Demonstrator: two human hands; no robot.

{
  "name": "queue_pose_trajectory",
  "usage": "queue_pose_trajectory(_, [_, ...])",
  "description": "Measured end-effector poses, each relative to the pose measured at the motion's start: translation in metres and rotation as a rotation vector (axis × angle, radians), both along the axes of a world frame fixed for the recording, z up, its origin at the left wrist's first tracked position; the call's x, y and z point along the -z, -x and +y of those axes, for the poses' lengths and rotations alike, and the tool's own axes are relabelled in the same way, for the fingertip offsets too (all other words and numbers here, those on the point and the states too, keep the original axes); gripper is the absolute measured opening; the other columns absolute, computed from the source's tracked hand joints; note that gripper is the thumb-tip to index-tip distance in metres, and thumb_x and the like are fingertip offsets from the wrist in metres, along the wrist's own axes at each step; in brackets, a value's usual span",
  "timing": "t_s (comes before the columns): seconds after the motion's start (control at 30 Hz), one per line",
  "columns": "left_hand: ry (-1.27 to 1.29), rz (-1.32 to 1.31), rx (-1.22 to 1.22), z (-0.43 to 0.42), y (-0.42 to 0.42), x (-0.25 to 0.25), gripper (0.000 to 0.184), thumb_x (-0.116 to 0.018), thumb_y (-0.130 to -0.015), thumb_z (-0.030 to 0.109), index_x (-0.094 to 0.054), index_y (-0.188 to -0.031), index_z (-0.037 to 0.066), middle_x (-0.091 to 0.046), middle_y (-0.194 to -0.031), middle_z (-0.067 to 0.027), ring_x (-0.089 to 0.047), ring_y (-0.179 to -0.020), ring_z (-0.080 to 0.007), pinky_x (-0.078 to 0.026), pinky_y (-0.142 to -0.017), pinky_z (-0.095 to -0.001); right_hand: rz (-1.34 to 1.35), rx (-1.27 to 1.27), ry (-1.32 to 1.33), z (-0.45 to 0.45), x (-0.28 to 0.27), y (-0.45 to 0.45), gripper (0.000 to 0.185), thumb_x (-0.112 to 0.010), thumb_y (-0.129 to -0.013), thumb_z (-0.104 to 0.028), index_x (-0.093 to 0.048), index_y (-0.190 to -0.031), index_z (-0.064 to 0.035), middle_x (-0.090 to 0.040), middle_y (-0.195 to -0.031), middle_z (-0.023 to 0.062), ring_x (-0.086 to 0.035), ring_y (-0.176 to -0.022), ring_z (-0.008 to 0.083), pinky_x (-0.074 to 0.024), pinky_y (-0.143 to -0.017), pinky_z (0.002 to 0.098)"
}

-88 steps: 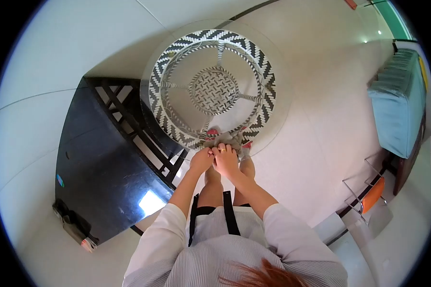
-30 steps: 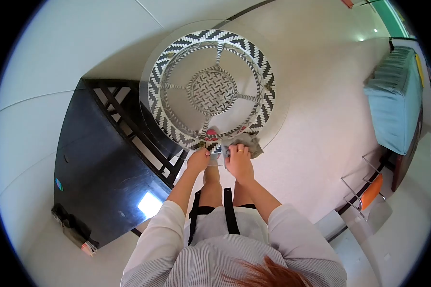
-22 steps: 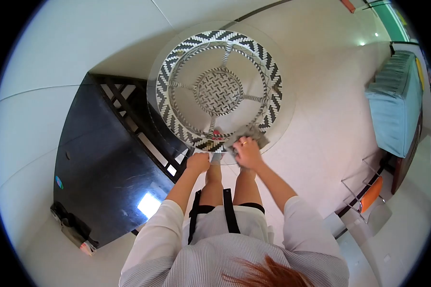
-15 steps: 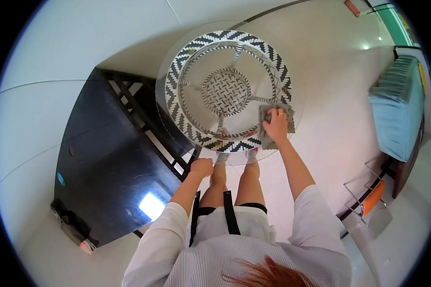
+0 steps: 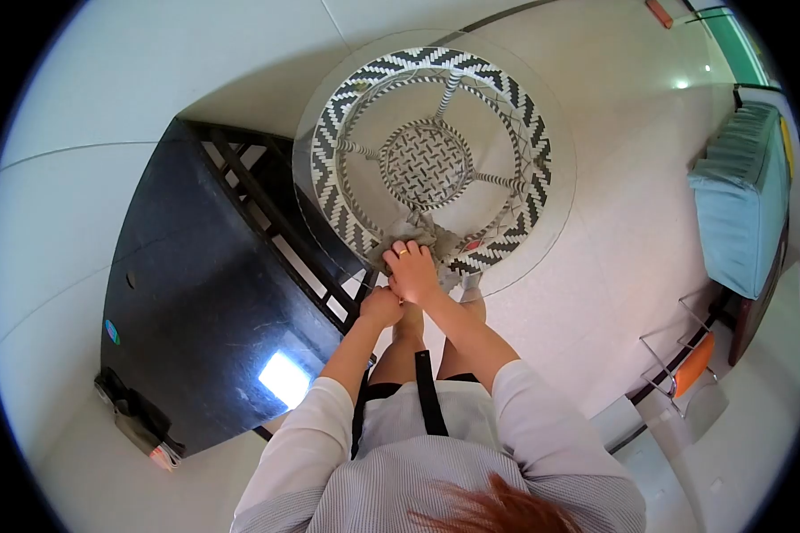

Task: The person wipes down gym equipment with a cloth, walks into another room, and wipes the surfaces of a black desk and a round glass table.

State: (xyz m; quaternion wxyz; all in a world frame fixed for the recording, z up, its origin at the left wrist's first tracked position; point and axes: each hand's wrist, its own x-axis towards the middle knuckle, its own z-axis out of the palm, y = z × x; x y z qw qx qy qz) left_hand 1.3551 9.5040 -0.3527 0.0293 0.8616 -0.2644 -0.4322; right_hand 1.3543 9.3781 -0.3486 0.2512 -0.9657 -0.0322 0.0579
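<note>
A round glass-topped table (image 5: 535,191) has a black-and-white woven rim and a woven disc low in its base. My right hand (image 5: 412,272), with a ring on one finger, presses a crumpled grey-brown cloth (image 5: 420,233) on the glass at the near side. Its fingers are bent over the cloth. Close beside it, my left hand (image 5: 381,307) is closed at the near edge of the glass. Whatever the left fingers hold, if anything, is hidden.
On the left stands a dark table (image 5: 187,302) with a shiny top, near the round one. A black bag-like item (image 5: 138,413) lies at its corner. To the right are a light-blue covered piece (image 5: 738,213) and an orange chair (image 5: 693,364).
My right hand has swept the cloth leftward along the near rim, from the right side to beside my left hand. The left hand has barely moved.
</note>
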Motion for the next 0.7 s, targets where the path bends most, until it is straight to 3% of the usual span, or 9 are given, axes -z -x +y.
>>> queue_pose_trajectory(0.07, [0.033,-0.007,0.023,0.007,0.002,0.012,0.019,-0.052,-0.075,0.019,-0.061,-0.088,0.008,-0.062,-0.093,-0.0135,-0.057,-0.091,-0.0307,-0.045,-0.082,-0.0415,-0.029,0.007,-0.03,-0.015,0.007,-0.002,0.037,-0.066,-0.061,-0.02,-0.053,-0.094,-0.012,-0.048,-0.098,0.0082,-0.045,-0.095,0.0263,-0.0362,-0.076,0.039])
queue_pose_trajectory(0.13, [0.084,0.051,-0.111,0.006,0.002,0.014,0.018,-0.053,-0.075,0.019,-0.062,-0.087,0.009,-0.061,-0.092,-0.0129,-0.055,-0.091,-0.0317,-0.043,-0.084,-0.0403,-0.007,0.065,0.049,-0.047,-0.002,-0.012,0.036,-0.066,-0.062,-0.02,-0.054,-0.095,-0.0124,-0.048,-0.098,0.0086,-0.046,-0.095,0.0265,-0.0373,-0.076,0.0395])
queue_pose_trajectory(0.23, [0.048,0.121,-0.077,0.005,0.0,0.017,0.024,-0.048,-0.077,0.023,-0.062,-0.09,0.008,-0.059,-0.101,-0.0143,-0.052,-0.099,-0.033,-0.044,-0.085,-0.0406,0.053,0.331,0.056,-0.11,0.002,-0.022,0.034,-0.064,-0.064,-0.021,-0.054,-0.095,-0.0122,-0.048,-0.1,0.0105,-0.047,-0.094,0.0295,-0.0402,-0.075,0.0434])
queue_pose_trajectory(0.37, [0.049,0.12,-0.098,0.003,0.001,0.008,0.024,-0.048,-0.077,0.023,-0.062,-0.091,0.009,-0.059,-0.1,-0.0143,-0.05,-0.1,-0.0332,-0.043,-0.086,-0.0404,-0.033,0.62,0.096,-0.197,0.024,-0.004,0.036,-0.063,-0.066,-0.023,-0.052,-0.097,-0.0101,-0.049,-0.098,0.014,-0.049,-0.091,0.0342,-0.0424,-0.076,0.0455])
queue_pose_trajectory(0.43, [0.058,0.077,-0.113,0.004,0.003,0.012,0.015,-0.052,-0.075,0.017,-0.062,-0.084,0.011,-0.06,-0.092,-0.0098,-0.052,-0.095,-0.0284,-0.04,-0.086,-0.0377,-0.063,0.678,0.138,-0.219,0.03,0.002,0.036,-0.063,-0.066,-0.024,-0.052,-0.097,-0.0093,-0.049,-0.097,0.015,-0.049,-0.09,0.0348,-0.0427,-0.076,0.0452])
queue_pose_trajectory(0.5, [0.073,0.074,-0.113,0.007,0.004,0.017,0.015,-0.052,-0.075,0.017,-0.062,-0.084,0.011,-0.06,-0.092,-0.01,-0.052,-0.095,-0.029,-0.039,-0.087,-0.0373,-0.033,0.968,0.131,-0.225,0.028,0.008,0.037,-0.062,-0.068,-0.025,-0.051,-0.098,-0.0077,-0.05,-0.096,0.0163,-0.05,-0.089,0.0358,-0.0427,-0.077,0.0455])
queue_pose_trajectory(0.6, [0.088,0.09,-0.109,0.007,0.006,0.021,0.016,-0.051,-0.075,0.017,-0.062,-0.085,0.011,-0.06,-0.091,-0.0101,-0.052,-0.094,-0.0296,-0.038,-0.089,-0.0366,-0.039,0.858,0.13,-0.2,0.037,-0.008,0.039,-0.061,-0.068,-0.027,-0.049,-0.099,-0.0071,-0.049,-0.098,0.0158,-0.049,-0.09,0.0358,-0.0426,-0.076,0.0459])
queue_pose_trajectory(0.67, [0.08,0.106,-0.111,0.006,0.006,0.018,0.016,-0.051,-0.075,0.017,-0.062,-0.085,0.011,-0.06,-0.092,-0.01,-0.052,-0.094,-0.0295,-0.037,-0.089,-0.0363,-0.015,0.753,0.154,-0.153,0.014,-0.025,0.039,-0.062,-0.068,-0.029,-0.05,-0.099,-0.008,-0.049,-0.098,0.0147,-0.049,-0.091,0.0348,-0.0427,-0.075,0.0464])
queue_pose_trajectory(0.7, [0.05,0.15,-0.101,0.005,0.003,0.015,0.02,-0.049,-0.076,0.02,-0.061,-0.089,0.011,-0.058,-0.098,-0.0117,-0.049,-0.099,-0.0315,-0.038,-0.09,-0.0385,-0.018,0.671,0.151,-0.13,0.011,-0.031,0.038,-0.062,-0.067,-0.028,-0.05,-0.098,-0.0086,-0.049,-0.097,0.0142,-0.049,-0.091,0.0341,-0.0428,-0.073,0.0461])
